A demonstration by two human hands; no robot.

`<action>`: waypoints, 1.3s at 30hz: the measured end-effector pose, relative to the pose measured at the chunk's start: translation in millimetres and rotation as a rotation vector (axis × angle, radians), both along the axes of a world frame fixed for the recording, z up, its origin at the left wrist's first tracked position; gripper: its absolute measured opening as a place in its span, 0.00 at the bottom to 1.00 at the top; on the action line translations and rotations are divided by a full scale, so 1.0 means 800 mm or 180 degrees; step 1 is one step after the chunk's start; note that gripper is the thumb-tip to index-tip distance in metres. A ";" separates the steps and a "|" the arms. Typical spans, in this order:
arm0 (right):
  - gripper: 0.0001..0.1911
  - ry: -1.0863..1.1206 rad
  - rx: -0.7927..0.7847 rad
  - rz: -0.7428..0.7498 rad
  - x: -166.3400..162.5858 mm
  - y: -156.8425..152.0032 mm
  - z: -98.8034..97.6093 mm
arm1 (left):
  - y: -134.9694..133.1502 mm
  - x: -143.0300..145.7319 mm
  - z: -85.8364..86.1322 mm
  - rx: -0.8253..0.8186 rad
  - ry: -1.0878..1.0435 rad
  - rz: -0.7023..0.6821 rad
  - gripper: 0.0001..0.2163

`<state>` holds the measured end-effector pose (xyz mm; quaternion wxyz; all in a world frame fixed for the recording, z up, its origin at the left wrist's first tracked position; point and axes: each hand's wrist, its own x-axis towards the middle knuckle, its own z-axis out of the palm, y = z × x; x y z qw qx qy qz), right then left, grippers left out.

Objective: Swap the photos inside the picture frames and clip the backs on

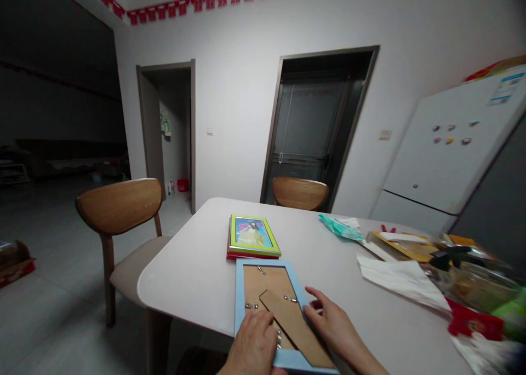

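Observation:
A light-blue picture frame (242,304) lies face down on the white table (197,276) near its front edge, its brown backing board and stand leg facing up. My left hand (255,342) rests on the lower part of the backing, fingers curled down by a metal clip. My right hand (332,323) lies at the frame's right edge, fingers stretched toward the stand leg and a clip. Behind it sits a stack of frames (252,237), the top one green with a picture facing up.
White paper (400,279), a teal bag (341,227) and cluttered packets and jars (464,276) fill the table's right side. Wooden chairs stand at the left (119,211) and far side (299,191). A white fridge (447,156) is at the right.

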<state>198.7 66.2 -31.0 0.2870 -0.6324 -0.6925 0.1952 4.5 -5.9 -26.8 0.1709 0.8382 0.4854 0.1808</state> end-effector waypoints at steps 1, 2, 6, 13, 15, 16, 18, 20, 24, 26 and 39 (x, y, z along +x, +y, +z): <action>0.22 -0.0079 0.0163 0.0066 -0.005 0.003 0.004 | 0.000 -0.001 -0.001 0.0013 0.0011 -0.0060 0.22; 0.21 -0.0191 0.0325 0.0162 -0.012 0.008 0.009 | 0.001 -0.002 -0.001 0.0009 0.0039 -0.0118 0.22; 0.15 -0.0540 0.0464 0.0529 -0.050 0.038 0.019 | 0.004 0.000 0.001 -0.0117 0.0202 -0.0127 0.22; 0.11 -0.0709 0.0271 0.0277 -0.097 0.088 0.002 | 0.004 0.002 0.007 -0.0464 0.0219 -0.0083 0.26; 0.10 -0.0761 0.0240 0.0171 -0.103 0.094 -0.002 | 0.003 0.002 0.008 -0.0559 0.0188 -0.0045 0.26; 0.09 -0.0787 0.0228 0.0125 -0.105 0.097 -0.003 | 0.002 0.002 0.008 -0.0585 0.0162 -0.0026 0.26; 0.08 -0.0832 0.0218 0.0040 -0.109 0.100 -0.004 | 0.002 0.002 0.006 -0.0568 0.0085 0.0011 0.27; 0.07 -0.0848 0.0237 -0.0030 -0.112 0.103 -0.003 | 0.002 0.002 0.003 -0.0479 0.0005 0.0024 0.27; 0.06 -0.0712 0.0286 -0.0040 -0.112 0.108 -0.002 | 0.005 0.003 -0.010 -0.0247 -0.0033 -0.0002 0.28; 0.07 -0.0538 0.0304 0.0042 -0.107 0.108 0.000 | 0.008 0.004 -0.021 -0.0013 -0.0040 0.0000 0.25; 0.19 0.0954 0.0550 -0.0254 -0.025 0.064 0.022 | 0.007 -0.018 -0.039 0.0658 -0.1070 -0.0283 0.17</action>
